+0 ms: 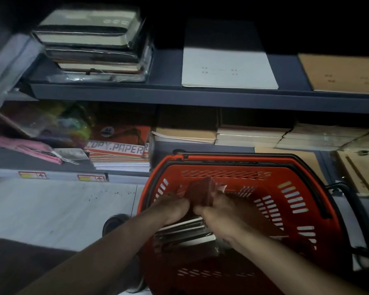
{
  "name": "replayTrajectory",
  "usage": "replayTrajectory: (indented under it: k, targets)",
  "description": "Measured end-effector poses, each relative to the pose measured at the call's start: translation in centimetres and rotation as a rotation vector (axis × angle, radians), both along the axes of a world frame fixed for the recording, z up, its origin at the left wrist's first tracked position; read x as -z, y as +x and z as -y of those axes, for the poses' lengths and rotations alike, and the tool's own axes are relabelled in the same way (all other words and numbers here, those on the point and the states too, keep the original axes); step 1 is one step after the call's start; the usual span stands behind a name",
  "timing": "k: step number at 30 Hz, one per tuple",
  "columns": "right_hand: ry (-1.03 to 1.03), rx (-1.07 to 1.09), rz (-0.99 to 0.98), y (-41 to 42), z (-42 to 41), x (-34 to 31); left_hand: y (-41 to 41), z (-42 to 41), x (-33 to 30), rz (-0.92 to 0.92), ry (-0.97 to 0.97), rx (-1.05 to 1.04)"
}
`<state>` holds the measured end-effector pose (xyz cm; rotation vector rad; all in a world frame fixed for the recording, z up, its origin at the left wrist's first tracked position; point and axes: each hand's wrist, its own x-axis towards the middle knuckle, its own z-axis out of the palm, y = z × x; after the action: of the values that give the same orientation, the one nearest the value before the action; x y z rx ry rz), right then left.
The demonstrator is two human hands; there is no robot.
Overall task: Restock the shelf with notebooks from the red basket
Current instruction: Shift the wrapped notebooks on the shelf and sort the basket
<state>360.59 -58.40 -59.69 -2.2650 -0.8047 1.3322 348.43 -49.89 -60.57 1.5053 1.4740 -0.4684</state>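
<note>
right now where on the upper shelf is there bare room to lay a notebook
Bare shelf lies between the dark stack and the white pad, and a narrower strip between that pad and the brown pad. The lower shelf is crowded.

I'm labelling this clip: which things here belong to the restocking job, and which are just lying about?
Job: red plastic basket; stack of notebooks inside it; both hands gripping them; dark blue shelf.
Lying about: copy-paper ream; pink pouch; brown envelopes.
</note>
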Motion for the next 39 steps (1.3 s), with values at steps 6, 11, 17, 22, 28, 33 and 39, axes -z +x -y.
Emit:
replayTrajectory:
  k: [6,11,17,22,28,33,39]
  targets:
    - [-0.006,0.088,-0.117,1.1,0.8,-1.6,0.1,-0.3,-0.7,0.072,0.012,-0.2]
    - [0.076,0.133,-0.093,1.4,1.5,-3.1,0.1,0.3,-1.8,0.152,0.035,-0.32]
    - [0.137,0.223,-0.145,0.2,3.2,-3.5,-0.4,1.0,-3.3,0.255,0.056,-0.404]
    - [0.258,0.297,-0.199,-0.4,5.4,-4.8,-1.6,1.3,-5.1,0.332,0.106,-0.427]
    - [0.413,0.406,-0.214,-0.9,8.0,-6.1,-3.1,2.2,-7.3,0.489,0.078,-0.515]
    - [0.557,0.42,-0.196,-1.9,10.0,-7.4,-4.6,3.4,-9.1,0.677,0.06,-0.512]
    - [0.701,0.425,-0.262,-3.3,11.6,-8.2,-6.1,4.0,-11.5,0.977,0.081,-0.589]
